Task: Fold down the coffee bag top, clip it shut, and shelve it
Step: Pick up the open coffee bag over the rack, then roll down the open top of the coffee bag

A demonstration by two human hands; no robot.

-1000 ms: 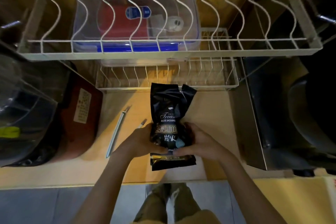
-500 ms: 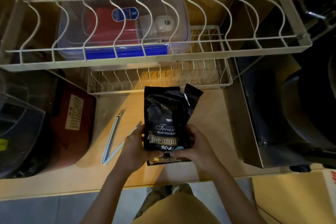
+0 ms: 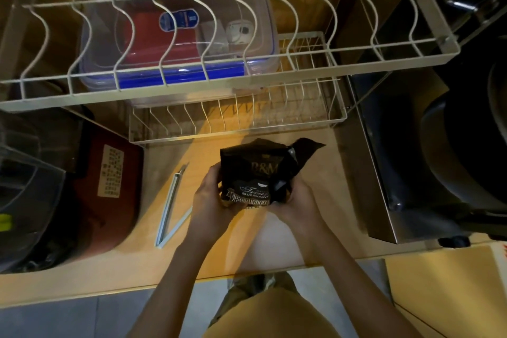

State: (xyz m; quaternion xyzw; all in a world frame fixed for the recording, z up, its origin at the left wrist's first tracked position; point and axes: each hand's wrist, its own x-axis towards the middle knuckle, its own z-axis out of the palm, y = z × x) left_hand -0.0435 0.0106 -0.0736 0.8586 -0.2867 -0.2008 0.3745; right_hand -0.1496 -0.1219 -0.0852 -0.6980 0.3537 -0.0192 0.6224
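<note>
You hold the black coffee bag (image 3: 253, 173) upright over the wooden counter (image 3: 274, 244), left hand (image 3: 212, 200) and right hand (image 3: 295, 200) clasped round its lower half; its top is still unfolded (one flap juts right). Next, I judge: crease the top down, then reach the pale blue clip (image 3: 170, 207) lying open just left.

Black coffee bag (image 3: 255, 173) with white lettering; pale-blue clip (image 3: 168, 206).

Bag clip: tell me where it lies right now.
In the head view the bag clip lies open on the counter, just left of the left hand and right of the red appliance.
</note>
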